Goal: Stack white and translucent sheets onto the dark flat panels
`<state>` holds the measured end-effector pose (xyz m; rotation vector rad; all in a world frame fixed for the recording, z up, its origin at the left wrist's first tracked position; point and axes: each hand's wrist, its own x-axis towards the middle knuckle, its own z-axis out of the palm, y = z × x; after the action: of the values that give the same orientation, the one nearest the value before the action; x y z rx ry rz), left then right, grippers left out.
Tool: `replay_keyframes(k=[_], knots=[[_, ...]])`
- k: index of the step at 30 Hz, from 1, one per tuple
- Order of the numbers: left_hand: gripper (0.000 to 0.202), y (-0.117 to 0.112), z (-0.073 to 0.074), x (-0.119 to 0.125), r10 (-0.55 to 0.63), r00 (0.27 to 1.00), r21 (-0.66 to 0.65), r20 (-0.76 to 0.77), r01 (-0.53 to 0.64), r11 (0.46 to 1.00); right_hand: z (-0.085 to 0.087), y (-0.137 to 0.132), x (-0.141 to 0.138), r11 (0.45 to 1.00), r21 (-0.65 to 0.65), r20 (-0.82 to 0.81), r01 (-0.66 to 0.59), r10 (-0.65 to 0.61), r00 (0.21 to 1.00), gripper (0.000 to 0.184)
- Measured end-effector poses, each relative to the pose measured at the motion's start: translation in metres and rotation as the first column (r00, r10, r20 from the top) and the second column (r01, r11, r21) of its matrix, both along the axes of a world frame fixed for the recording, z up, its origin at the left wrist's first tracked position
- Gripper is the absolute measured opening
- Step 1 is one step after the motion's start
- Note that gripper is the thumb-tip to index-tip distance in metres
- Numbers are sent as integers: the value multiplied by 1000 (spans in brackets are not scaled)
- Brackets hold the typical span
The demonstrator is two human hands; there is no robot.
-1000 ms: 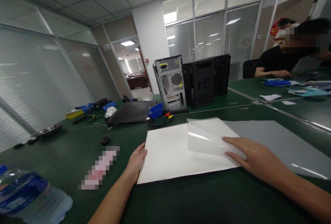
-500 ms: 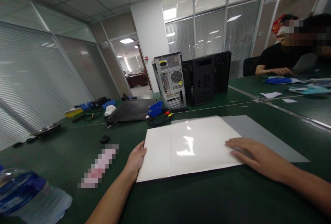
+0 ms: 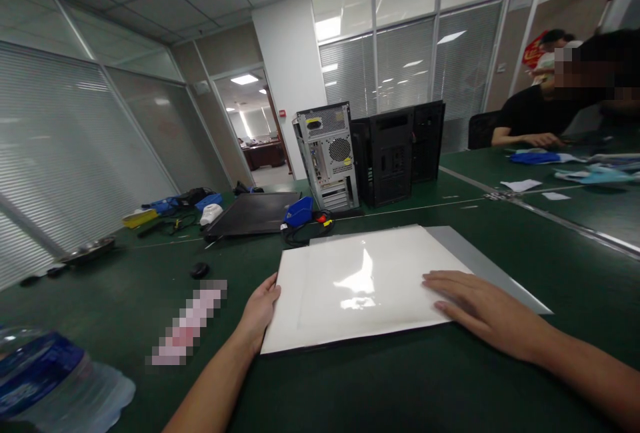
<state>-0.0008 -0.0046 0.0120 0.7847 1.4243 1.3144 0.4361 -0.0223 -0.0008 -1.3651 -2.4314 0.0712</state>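
A white rectangular panel lies flat on the green table in front of me. A glossy translucent sheet lies on top of it, its grey edge sticking out to the right. My left hand curls against the panel's left edge and steadies it. My right hand rests flat on the sheet near the panel's right edge, fingers stretched out.
A water bottle stands at the near left. Behind the panel are a black flat panel, a blue tray, black cables and three computer towers. Another person sits at the far right with papers.
The sheet's lifted corner has been laid down flat, and the sheet has slid left over the white panel. My right hand moved slightly left with it. My left hand stayed put.
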Motion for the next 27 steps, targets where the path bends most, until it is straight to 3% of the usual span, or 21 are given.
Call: replay_keyframes(k=[6, 16, 27], knots=[[45, -1, 4, 1, 72, 997, -33, -37, -73, 997, 0, 7, 9, 987, 42, 1, 152, -153, 988, 46], [50, -1, 3, 2, 92, 996, -69, 4, -92, 993, 4, -2, -9, 998, -62, -16, -34, 33, 999, 51], [59, 0, 5, 4, 48, 997, -35, 55, -46, 998, 5, -4, -10, 985, -162, -12, -64, 63, 998, 57]])
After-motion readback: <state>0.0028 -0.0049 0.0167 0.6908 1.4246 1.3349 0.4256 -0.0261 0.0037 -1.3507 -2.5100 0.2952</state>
